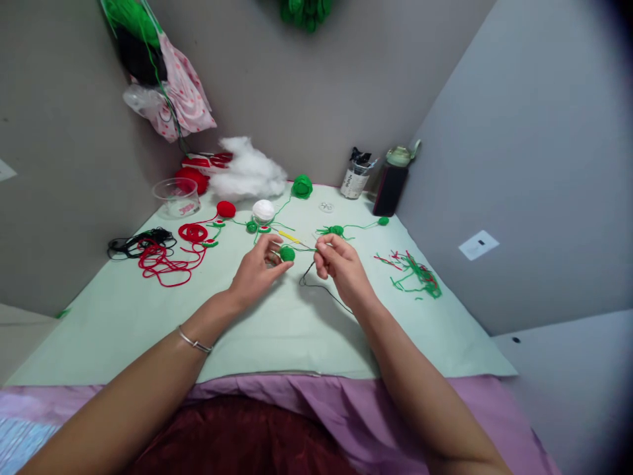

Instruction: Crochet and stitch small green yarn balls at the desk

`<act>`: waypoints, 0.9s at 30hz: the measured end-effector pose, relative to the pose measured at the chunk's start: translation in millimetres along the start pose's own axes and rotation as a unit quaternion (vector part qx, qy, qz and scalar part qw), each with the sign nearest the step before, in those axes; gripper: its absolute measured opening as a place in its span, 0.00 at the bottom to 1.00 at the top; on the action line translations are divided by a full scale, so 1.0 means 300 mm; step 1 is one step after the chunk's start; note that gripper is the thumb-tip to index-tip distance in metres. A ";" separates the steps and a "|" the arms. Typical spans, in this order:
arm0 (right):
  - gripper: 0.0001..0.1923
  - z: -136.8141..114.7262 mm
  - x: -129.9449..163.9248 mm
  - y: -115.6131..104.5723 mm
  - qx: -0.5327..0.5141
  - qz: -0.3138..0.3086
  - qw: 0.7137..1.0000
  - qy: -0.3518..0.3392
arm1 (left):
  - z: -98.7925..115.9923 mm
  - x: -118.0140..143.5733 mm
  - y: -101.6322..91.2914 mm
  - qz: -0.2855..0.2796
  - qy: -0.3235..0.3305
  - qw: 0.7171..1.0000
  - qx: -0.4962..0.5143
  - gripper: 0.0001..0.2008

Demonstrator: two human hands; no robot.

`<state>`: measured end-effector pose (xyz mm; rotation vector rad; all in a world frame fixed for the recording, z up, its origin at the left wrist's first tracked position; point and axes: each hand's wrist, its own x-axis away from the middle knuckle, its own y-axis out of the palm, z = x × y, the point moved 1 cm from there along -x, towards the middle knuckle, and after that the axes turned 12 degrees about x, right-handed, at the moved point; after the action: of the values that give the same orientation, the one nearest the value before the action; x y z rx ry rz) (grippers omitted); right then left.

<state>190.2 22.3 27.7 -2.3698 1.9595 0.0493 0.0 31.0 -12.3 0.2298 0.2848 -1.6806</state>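
Two hands over pale cloth, left hand (pixel 257 270) pinching round green crochet ball (pixel 287 253), right hand (pixel 339 264) pinching thin dark thread (pixel 316 285)

— At the top edge of the frame we lose most of the green bundle (pixel 305 12), and the label on the jar (pixel 353 183) is too small to read.

— We also can't tell what the right hand (pixel 340 264) pinches; its fingertips hide it.

crochet ball (pixel 287 253): green | table cover (pixel 277 330): pale green | yarn tangle (pixel 163 262): red | stuffing (pixel 246 173): white
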 end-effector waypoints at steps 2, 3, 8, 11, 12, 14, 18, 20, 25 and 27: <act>0.14 -0.013 0.010 0.002 0.015 -0.018 0.999 -0.025 | -0.009 0.000 0.005 -0.050 0.006 0.998 -0.033 0.12; 0.14 -0.015 0.015 0.008 0.026 -0.043 0.998 -0.028 | -0.010 0.001 0.008 -0.067 0.011 0.997 -0.040 0.10; 0.16 0.022 0.022 0.043 0.039 -0.093 0.995 0.013 | 0.001 0.003 0.010 0.003 0.010 1.000 0.012 0.13; 0.17 0.051 0.009 0.049 0.024 -0.061 0.997 0.035 | 0.011 0.007 0.013 0.025 0.025 0.997 0.063 0.16; 0.19 0.058 0.005 0.049 0.024 -0.067 0.997 0.042 | 0.014 0.009 0.015 0.018 0.028 0.997 0.074 0.15; 0.23 0.064 0.000 0.049 0.030 -0.094 0.994 0.049 | 0.020 0.013 0.019 0.002 0.021 0.997 0.080 0.14; 0.24 0.059 0.004 0.045 0.047 -0.135 0.989 0.038 | 0.029 0.018 0.019 0.002 0.004 1.000 0.030 0.13; 0.24 0.057 0.008 0.043 0.057 -0.138 0.988 0.033 | 0.030 0.016 0.015 0.003 0.019 1.000 -0.001 0.12; 0.22 0.061 0.004 0.039 0.060 -0.113 0.991 0.033 | 0.039 -0.002 -0.002 -0.031 0.021 0.999 0.004 0.15; 0.21 0.060 -0.001 0.034 0.036 -0.107 0.993 0.038 | 0.047 -0.019 -0.020 -0.041 -0.034 0.997 0.057 0.19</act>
<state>180.5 22.1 9.5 -2.5526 1.6927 -0.1209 -5.0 32.4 3.1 0.2481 0.1495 -1.7849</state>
